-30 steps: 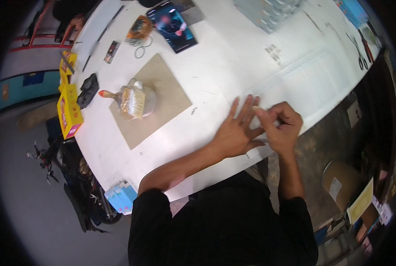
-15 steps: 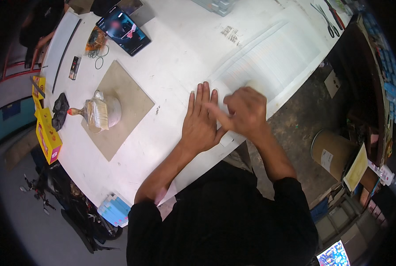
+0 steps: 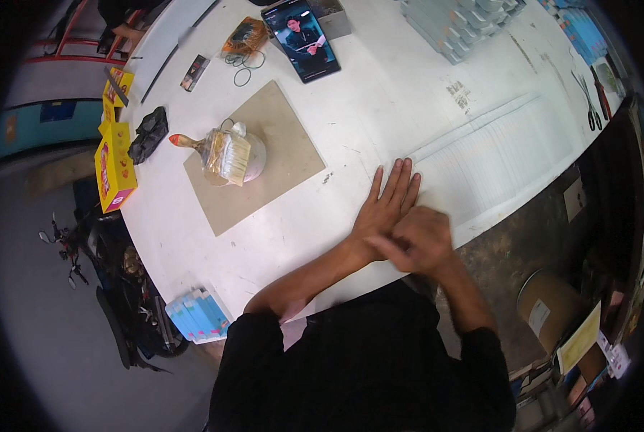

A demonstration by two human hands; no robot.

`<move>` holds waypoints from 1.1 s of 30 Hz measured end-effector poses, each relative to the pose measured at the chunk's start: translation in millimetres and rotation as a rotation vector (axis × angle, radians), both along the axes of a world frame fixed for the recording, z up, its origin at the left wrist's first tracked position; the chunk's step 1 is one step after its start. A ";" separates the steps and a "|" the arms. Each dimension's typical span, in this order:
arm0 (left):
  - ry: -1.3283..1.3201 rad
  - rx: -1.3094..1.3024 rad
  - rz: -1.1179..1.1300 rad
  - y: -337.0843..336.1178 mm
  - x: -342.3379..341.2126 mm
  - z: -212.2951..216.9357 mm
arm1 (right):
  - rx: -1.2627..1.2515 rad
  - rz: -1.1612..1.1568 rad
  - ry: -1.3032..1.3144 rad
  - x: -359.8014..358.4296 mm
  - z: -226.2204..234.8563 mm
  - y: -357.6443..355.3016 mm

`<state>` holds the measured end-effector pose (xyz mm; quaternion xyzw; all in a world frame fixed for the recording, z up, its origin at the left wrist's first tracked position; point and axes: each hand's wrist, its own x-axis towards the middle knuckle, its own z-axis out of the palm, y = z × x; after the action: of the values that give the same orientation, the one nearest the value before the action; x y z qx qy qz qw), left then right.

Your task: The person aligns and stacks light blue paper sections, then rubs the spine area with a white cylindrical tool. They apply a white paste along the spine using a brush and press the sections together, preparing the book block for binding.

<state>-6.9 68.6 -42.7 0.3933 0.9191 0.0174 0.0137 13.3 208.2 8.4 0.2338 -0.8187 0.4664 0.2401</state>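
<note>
Looking down, I see a white jar (image 3: pixel 253 160) on a brown board (image 3: pixel 286 144), a paintbrush (image 3: pixel 217 153) lying across it. My left hand (image 3: pixel 385 209) lies flat, fingers spread, on the white sheet (image 3: pixel 495 155) on the tabletop (image 3: pixel 379 86). My right hand (image 3: pixel 419 241) is curled beside it, blurred; I cannot tell what it holds.

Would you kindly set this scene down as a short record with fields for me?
Surface: white worktable
Left hand: flat, fingers spread, pressing the end of a long white lined sheet
Right hand: loosely closed, over the left hand's back; blurred, so its grip cannot be told
Centre: tan square board bearing a wide paintbrush with a red-tipped handle laid across a white bowl
Far edge: black smartphone with lit screen
Left edge: yellow cardboard box, black crumpled cloth
Right edge: black-handled scissors
</note>
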 end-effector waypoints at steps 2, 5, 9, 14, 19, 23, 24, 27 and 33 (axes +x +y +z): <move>-0.191 0.194 0.052 0.4 -3.7 17.9 | 0.086 -0.148 -0.005 -16.6 11.5 32.7; -0.265 0.229 0.071 -2.8 8.4 16.9 | 0.253 -0.178 0.114 -3.5 -23.6 19.4; 0.057 -0.108 0.012 -2.9 3.9 -3.9 | -0.076 0.046 -0.051 -2.3 8.2 -1.5; -0.196 0.147 0.042 -6.6 1.3 19.3 | 0.118 -0.165 0.019 -11.2 -3.1 9.3; -0.165 0.163 0.044 -10.4 2.3 12.1 | 0.010 -0.156 0.016 -13.8 2.3 23.4; -0.313 0.281 0.012 -19.5 3.4 14.9 | -0.043 -0.048 0.013 9.2 -10.0 -9.0; -0.323 0.273 0.025 -19.9 4.3 14.2 | -0.127 0.066 0.044 17.5 -5.1 -24.8; -0.295 0.336 0.082 -18.7 9.4 15.0 | 0.062 -0.183 -0.038 -3.4 1.4 18.7; -0.119 0.143 0.015 -25.8 8.4 -5.1 | -0.119 0.052 0.006 20.5 -5.0 -29.8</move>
<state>1.5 42.9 -47.8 0.3845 0.9161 0.1065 0.0400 33.7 178.4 3.4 0.2417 -0.7824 0.5195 0.2440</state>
